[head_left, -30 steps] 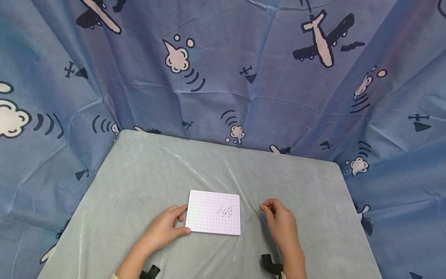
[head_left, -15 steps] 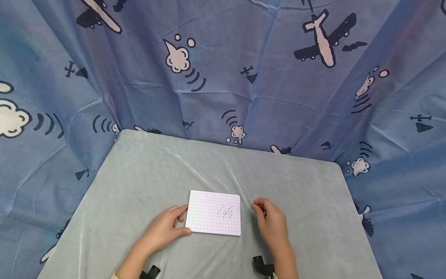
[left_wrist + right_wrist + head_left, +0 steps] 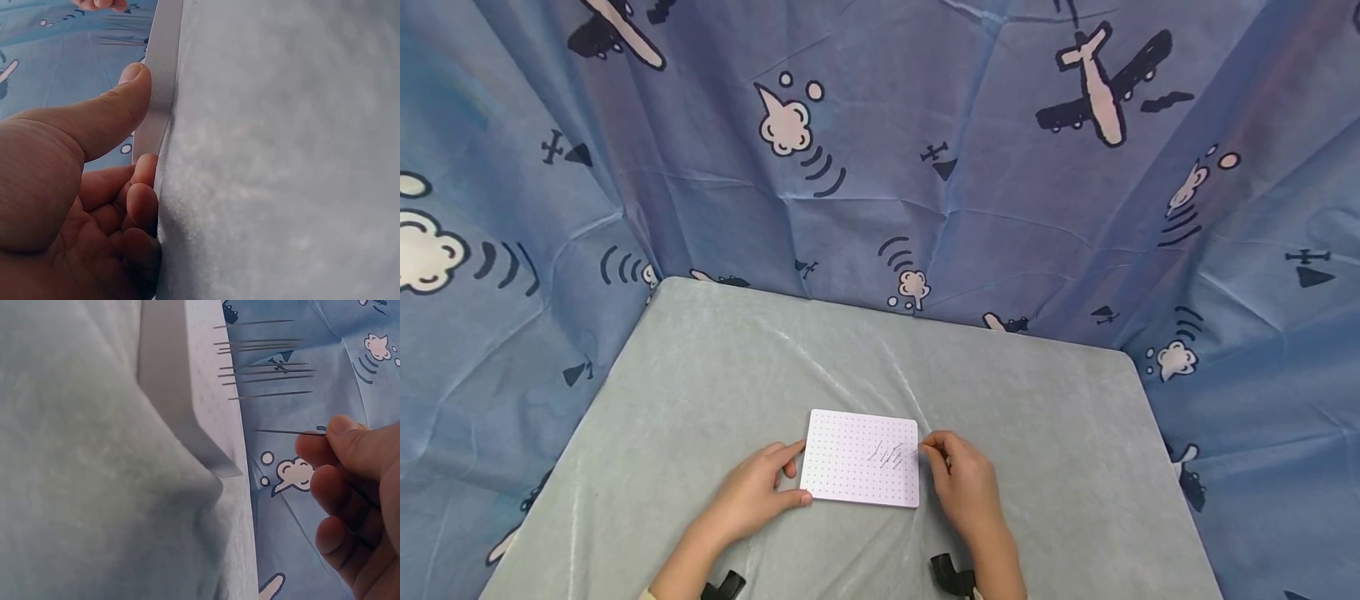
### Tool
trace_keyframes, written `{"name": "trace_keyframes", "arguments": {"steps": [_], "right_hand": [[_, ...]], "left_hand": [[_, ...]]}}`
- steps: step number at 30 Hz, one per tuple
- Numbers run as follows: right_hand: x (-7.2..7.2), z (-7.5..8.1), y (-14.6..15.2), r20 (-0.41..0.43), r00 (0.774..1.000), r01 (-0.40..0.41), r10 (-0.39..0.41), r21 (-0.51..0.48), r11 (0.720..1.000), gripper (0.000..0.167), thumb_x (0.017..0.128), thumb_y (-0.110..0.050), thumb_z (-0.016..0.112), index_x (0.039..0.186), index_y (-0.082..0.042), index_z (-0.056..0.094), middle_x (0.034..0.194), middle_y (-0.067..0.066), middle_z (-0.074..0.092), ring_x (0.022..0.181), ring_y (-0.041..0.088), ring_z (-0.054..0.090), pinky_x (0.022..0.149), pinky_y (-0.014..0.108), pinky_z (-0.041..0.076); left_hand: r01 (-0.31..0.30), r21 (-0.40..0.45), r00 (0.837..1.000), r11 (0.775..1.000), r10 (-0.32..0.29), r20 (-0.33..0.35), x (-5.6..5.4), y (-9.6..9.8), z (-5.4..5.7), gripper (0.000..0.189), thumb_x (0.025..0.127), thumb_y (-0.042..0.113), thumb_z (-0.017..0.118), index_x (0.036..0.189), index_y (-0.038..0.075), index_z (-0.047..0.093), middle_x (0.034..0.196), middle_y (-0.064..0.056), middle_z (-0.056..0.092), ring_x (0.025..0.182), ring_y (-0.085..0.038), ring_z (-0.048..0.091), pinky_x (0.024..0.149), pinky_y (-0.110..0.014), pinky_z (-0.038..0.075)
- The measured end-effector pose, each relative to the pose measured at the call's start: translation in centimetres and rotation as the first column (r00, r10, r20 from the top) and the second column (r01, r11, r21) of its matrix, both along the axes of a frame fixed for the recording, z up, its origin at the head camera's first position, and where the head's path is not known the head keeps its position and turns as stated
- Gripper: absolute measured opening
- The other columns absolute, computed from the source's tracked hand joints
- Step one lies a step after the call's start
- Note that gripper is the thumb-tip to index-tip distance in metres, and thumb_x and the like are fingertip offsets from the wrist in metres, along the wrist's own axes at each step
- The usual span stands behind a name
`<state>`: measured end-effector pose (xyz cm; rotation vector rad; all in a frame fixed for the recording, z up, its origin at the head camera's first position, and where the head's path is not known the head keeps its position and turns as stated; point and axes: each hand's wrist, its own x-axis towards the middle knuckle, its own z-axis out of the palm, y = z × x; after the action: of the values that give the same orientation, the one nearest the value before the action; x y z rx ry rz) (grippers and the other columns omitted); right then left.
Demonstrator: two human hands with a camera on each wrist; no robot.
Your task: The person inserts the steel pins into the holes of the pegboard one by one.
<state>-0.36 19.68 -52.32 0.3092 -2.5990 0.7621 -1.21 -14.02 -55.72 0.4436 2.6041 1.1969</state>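
Observation:
A white pegboard [image 3: 842,458] with rows of small holes lies on the cloth. Several thin metal pins [image 3: 891,455] stand up from its right part, seen side-on in the right wrist view. My left hand [image 3: 752,492] rests at the board's left side, index fingertip against the left edge and thumb at the near left corner. In the left wrist view the thumb [image 3: 119,109] lies against the board's side wall [image 3: 164,69]. Between thumb and forefinger my right hand [image 3: 962,483] pinches one thin metal pin [image 3: 290,432], held just above the board's right edge, its tip apart from the surface.
Grey cloth [image 3: 737,358] with a few creases covers the table. Blue curtains [image 3: 865,167] printed with planes and clouds hang behind and at both sides. A black wrist-camera mount [image 3: 951,575] sits by the right wrist, another mount [image 3: 724,586] by the left.
My right hand has moved left, from well right of the board to its right edge, still pinching the pin. The left hand and the board have stayed put.

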Motion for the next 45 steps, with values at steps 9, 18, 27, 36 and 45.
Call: {"name": "trace_keyframes", "arguments": {"steps": [9, 18, 27, 36, 45], "right_hand": [[-0.06, 0.02, -0.36, 0.009, 1.0, -0.008, 0.008, 0.012, 1.0, 0.022, 0.088, -0.002, 0.09, 0.095, -0.015, 0.074, 0.083, -0.006, 0.07, 0.068, 0.002, 0.055, 0.059, 0.025, 0.049], [-0.55, 0.11, -0.4, 0.017, 0.999, -0.036, 0.036, 0.055, 0.998, 0.022, 0.087, -0.003, 0.091, 0.094, -0.014, 0.073, 0.082, -0.005, 0.069, 0.068, 0.004, 0.055, 0.06, 0.029, 0.049], [-0.64, -0.01, -0.61, 0.05, 0.998, -0.042, 0.039, 0.052, 0.998, 0.023, 0.087, -0.004, 0.091, 0.094, -0.015, 0.072, 0.08, -0.007, 0.068, 0.067, 0.005, 0.054, 0.061, 0.031, 0.05], [-0.44, -0.02, -0.83, 0.119, 0.993, -0.023, 0.018, 0.038, 0.999, 0.02, 0.09, -0.006, 0.09, 0.094, -0.015, 0.072, 0.081, -0.006, 0.069, 0.067, 0.004, 0.055, 0.061, 0.031, 0.05], [-0.34, -0.15, -0.7, 0.156, 0.987, -0.029, 0.027, 0.007, 1.0, 0.022, 0.091, -0.005, 0.089, 0.102, -0.015, 0.074, 0.084, -0.008, 0.071, 0.07, 0.002, 0.058, 0.064, 0.03, 0.052]], "left_hand": [[0.006, -0.012, 1.0, 1.0, -0.006, -0.006, -0.26, 0.19, 0.35, 0.08, 0.083, 0.035, 0.097, 0.15, 0.004, 0.065, 0.094, 0.014, 0.055, 0.07, -0.002, 0.044, 0.064, -0.026, 0.041], [0.01, -0.012, 1.0, 1.0, -0.01, -0.009, -0.52, 0.4, 0.62, 0.08, 0.083, 0.033, 0.097, 0.15, 0.004, 0.065, 0.094, 0.014, 0.056, 0.069, -0.002, 0.044, 0.065, -0.026, 0.041], [0.005, -0.004, 1.0, 1.0, -0.005, -0.002, -0.5, 0.39, 0.56, 0.08, 0.083, 0.032, 0.097, 0.15, 0.004, 0.065, 0.094, 0.013, 0.056, 0.069, -0.002, 0.044, 0.065, -0.026, 0.041], [-0.001, 0.002, 1.0, 1.0, 0.001, 0.001, -0.41, 0.22, 0.34, 0.081, 0.083, 0.034, 0.097, 0.15, 0.004, 0.065, 0.094, 0.013, 0.055, 0.069, -0.003, 0.044, 0.063, -0.027, 0.041], [0.003, -0.009, 1.0, 1.0, -0.003, 0.007, -0.12, 0.03, 0.04, 0.081, 0.083, 0.036, 0.097, 0.15, 0.004, 0.064, 0.093, 0.013, 0.054, 0.069, -0.003, 0.043, 0.063, -0.027, 0.04]]}}
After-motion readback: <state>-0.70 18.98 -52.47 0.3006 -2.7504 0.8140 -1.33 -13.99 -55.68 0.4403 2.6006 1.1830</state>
